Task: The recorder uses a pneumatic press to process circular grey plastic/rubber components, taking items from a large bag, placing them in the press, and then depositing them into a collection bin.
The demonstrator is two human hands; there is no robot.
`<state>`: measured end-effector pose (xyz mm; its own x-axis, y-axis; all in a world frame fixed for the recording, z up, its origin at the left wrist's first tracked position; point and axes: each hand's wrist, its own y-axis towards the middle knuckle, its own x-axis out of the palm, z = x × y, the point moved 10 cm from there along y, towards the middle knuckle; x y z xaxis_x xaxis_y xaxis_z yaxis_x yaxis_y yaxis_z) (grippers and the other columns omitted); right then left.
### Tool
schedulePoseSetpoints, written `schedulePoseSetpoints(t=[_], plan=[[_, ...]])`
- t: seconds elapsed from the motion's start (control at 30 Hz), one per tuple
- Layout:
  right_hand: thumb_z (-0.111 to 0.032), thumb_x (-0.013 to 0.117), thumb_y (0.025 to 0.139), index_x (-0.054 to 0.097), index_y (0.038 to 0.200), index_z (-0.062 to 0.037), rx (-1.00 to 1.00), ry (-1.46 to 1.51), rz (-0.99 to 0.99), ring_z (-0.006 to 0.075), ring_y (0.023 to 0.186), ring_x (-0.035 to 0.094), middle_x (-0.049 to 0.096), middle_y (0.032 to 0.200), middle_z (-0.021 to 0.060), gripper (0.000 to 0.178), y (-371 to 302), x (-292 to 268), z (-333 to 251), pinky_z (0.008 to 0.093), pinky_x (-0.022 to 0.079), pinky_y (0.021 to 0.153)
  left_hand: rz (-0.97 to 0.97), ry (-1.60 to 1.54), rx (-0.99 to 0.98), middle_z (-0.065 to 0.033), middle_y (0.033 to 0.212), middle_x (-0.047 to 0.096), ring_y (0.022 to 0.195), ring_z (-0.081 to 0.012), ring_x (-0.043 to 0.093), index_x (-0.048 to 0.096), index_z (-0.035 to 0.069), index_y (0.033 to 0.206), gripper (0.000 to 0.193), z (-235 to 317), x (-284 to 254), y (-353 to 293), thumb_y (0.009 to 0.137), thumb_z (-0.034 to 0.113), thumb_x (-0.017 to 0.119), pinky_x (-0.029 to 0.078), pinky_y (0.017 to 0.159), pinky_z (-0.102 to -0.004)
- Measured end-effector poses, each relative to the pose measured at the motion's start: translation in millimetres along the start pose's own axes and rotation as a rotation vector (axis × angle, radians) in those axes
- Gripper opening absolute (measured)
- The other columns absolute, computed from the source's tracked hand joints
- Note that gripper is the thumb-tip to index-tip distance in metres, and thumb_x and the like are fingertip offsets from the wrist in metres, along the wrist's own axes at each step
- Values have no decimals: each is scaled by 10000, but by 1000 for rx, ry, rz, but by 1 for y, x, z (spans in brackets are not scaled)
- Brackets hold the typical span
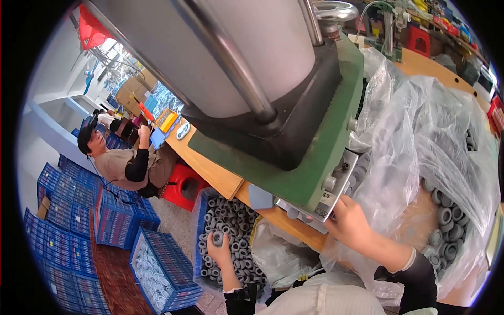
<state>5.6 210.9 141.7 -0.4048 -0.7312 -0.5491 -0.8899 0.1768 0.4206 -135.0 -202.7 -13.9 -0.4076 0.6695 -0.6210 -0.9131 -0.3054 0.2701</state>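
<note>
My left hand (pixel 220 253) is closed around a small grey ring-shaped part (pixel 217 239), above a blue crate (pixel 197 220) full of similar grey rings (pixel 240 231). My right hand (pixel 349 223) reaches to the edge of the metal panel (pixel 336 186) on the front of a press (pixel 294 178). Its fingertips are hidden behind that panel, so whether they hold anything does not show. The press has a green base plate, a black block and a large grey cylinder between steel rods.
Clear plastic sheeting (pixel 391 152) lies on the wooden table (pixel 420 65) at right, beside more grey rings (pixel 449 226). A white sack (pixel 281 249) hangs by my body. At left are stacked blue crates (pixel 73 210), a red stool (pixel 185 184) and a seated person (pixel 123 163).
</note>
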Motion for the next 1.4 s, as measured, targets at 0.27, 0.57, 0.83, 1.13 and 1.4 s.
schedulePoseSetpoints(t=[0.27, 0.57, 0.83, 1.13, 1.4], plan=[[-75, 750, 726, 633, 913, 9, 108, 170, 219, 219, 715, 606, 656, 827, 91, 236, 23, 7, -16, 316, 479, 664, 115, 308, 181, -259, 1266, 441, 1216, -402, 383, 457, -73, 1220, 748, -57, 8, -9, 669, 309, 788, 322, 1011, -446], [-43, 766, 679, 633, 925, 14, 243, 114, 201, 220, 709, 605, 650, 841, 140, 285, 10, 7, -9, 327, 468, 638, -285, -84, 772, -127, 1214, 564, 1193, -342, 466, 598, 46, 1101, 310, 190, 137, -25, 827, 191, 593, 382, 950, -439], [-81, 651, 850, 538, 1178, 103, 343, -217, 493, 259, 1028, 589, 560, 1213, 221, 393, -123, -133, 29, 339, 491, 876, -300, 142, 706, -60, 1242, 554, 1231, -258, 453, 576, 104, 1147, 311, 170, 169, -37, 898, 275, 503, 357, 981, -467], [-123, 693, 790, 605, 1064, 96, 396, -465, 283, 258, 920, 605, 634, 1065, 193, 362, -204, -217, 116, 324, 485, 808, -47, -518, 667, -133, 1219, 526, 1221, -316, 428, 519, 33, 1177, 419, 210, 126, -60, 793, 187, 587, 266, 1029, -509], [-161, 713, 789, 612, 1034, 94, 476, -468, 307, 240, 866, 604, 645, 1018, 168, 368, -229, -235, 182, 315, 490, 756, -526, -1048, 582, -153, 964, 563, 953, -296, 548, 515, 16, 1058, 515, 339, 105, -99, 632, 218, 721, 376, 852, -440]])
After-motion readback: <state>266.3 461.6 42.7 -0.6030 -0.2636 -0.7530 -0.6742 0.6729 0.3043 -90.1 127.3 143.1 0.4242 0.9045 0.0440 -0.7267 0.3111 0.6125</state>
